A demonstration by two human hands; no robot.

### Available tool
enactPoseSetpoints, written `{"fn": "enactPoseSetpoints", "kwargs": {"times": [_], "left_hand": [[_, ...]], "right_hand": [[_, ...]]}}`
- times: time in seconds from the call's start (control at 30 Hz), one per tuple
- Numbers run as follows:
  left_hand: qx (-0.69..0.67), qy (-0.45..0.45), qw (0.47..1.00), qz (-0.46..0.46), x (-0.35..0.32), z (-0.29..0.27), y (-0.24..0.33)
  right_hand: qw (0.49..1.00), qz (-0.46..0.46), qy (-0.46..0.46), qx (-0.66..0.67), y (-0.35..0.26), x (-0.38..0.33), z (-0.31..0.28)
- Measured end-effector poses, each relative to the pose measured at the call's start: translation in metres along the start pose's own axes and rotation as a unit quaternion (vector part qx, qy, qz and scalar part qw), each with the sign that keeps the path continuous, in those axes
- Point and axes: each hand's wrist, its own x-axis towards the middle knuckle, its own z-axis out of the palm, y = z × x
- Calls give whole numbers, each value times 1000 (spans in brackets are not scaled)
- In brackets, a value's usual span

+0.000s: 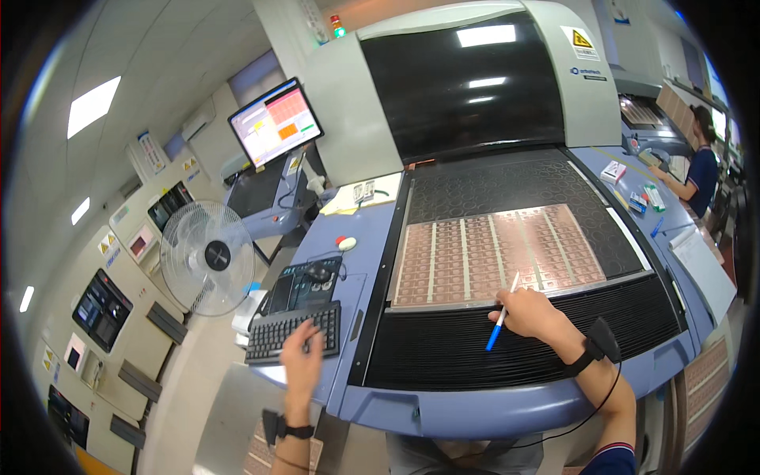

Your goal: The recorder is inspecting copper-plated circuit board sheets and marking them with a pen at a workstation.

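Note:
My right hand (pixel 529 312) is closed around a white and blue pen (pixel 496 331). The pen's blue end points toward me and its white end toward the copper-coloured circuit board panel (pixel 467 253). That panel lies flat on the machine's dark bed, its near edge along a metal strip, with the hand just over this edge. Over the near part of the black keyboard (pixel 273 339) hovers my left hand (pixel 301 360), slightly blurred. Its fingers are loosely bent and apart, with nothing in them. Whether a fingertip touches a key I cannot tell.
Beyond the keyboard lie a black mouse (pixel 318 272) and a red and a white button (pixel 346 244). A monitor (pixel 277 123) and a fan (pixel 207 257) stand at left. Small boxes (pixel 613 172) and a paper pad (pixel 703 265) rest at right. A co-worker (pixel 698 170) is farther right.

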Motion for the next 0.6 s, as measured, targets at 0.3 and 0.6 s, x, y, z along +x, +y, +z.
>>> {"fn": "enactPoseSetpoints", "kwargs": {"times": [0.3,0.6], "left_hand": [[-231,-198,942,144,20,155,117],[-203,-252,932,163,9,149,117]], "right_hand": [[957,-74,158,230,-65,18,32],[942,-128,163,263,-52,4,44]]}}
